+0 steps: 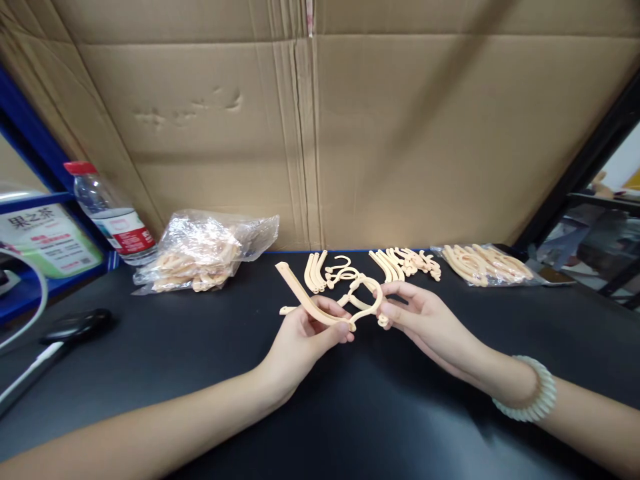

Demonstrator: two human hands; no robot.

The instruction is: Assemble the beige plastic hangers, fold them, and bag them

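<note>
My left hand pinches the lower end of a curved beige hanger arm, whose long end points up and to the left. My right hand has its fingers closed on a beige hanger hook that curves round in a loop. The hook's lower end meets the arm at my left fingertips; whether the two are locked together I cannot tell. Another beige strip pokes out behind my left hand. Just beyond my hands lie several loose hanger arms and a few loose hooks.
A clear bag of beige parts sits at the back left, beside a red-capped bottle. More arms, small parts and another bag lie back right. A black device with a white cable is left. Cardboard stands behind.
</note>
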